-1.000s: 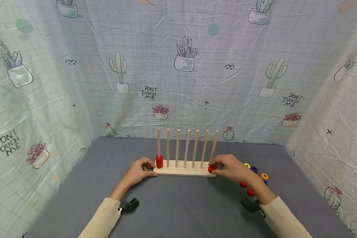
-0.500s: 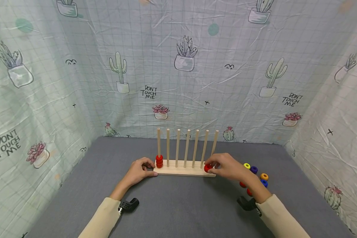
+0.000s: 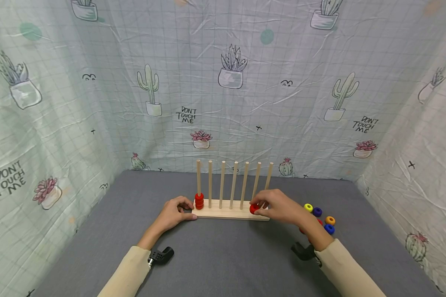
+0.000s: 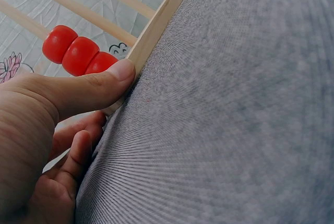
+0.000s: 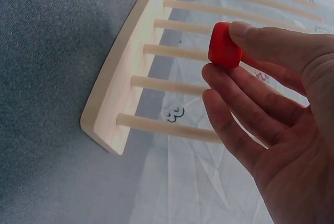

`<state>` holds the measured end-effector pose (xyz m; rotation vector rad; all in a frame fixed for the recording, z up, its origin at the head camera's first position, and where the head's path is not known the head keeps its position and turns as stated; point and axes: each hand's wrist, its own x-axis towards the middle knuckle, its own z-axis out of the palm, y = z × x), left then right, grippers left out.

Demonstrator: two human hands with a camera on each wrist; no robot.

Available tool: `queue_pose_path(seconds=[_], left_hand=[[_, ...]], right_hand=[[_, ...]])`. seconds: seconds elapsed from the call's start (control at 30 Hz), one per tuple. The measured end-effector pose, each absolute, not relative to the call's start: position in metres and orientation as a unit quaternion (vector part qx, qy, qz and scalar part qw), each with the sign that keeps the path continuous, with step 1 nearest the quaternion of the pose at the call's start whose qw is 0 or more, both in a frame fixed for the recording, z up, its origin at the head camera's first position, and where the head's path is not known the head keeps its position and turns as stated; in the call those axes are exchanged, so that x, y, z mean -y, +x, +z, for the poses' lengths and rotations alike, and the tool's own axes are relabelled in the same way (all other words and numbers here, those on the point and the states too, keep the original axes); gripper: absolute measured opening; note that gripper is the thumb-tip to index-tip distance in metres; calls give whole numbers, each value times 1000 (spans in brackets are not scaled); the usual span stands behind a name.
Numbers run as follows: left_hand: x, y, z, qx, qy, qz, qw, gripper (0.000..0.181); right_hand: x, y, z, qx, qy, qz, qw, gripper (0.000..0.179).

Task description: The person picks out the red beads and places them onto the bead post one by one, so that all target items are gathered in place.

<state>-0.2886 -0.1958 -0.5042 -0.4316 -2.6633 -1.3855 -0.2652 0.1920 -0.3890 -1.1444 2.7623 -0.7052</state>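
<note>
While the left hand point(image 3: 174, 212) grips the left end of a pale wooden base point(image 3: 224, 214) with seven upright round pegs point(image 3: 233, 185), the right hand point(image 3: 280, 208) pinches a glossy red ring-shaped bead point(image 3: 254, 209) above the base's right half, not threaded on any peg. Done: three stacked red beads point(image 3: 199, 201) on the leftmost peg; other six bare. Remaining, I judge: the pinched one, plus loose beads on the grey worktop point(image 3: 223, 260): yellow bead point(image 3: 307, 209), purple bead point(image 3: 317, 214), orange bead point(image 3: 330, 223), blue bead point(image 3: 328, 232), some red (partly hidden by the right forearm point(image 3: 317, 234)). Probably early on.
</note>
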Motion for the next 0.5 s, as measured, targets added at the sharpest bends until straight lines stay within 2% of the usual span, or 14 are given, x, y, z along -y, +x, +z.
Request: queue_pose_path(seconds=[0.5], left_hand=[[195, -287, -503, 877, -136, -458, 47, 30]], right_hand=[[-184, -269, -380, -889, -397, -227, 31, 25]])
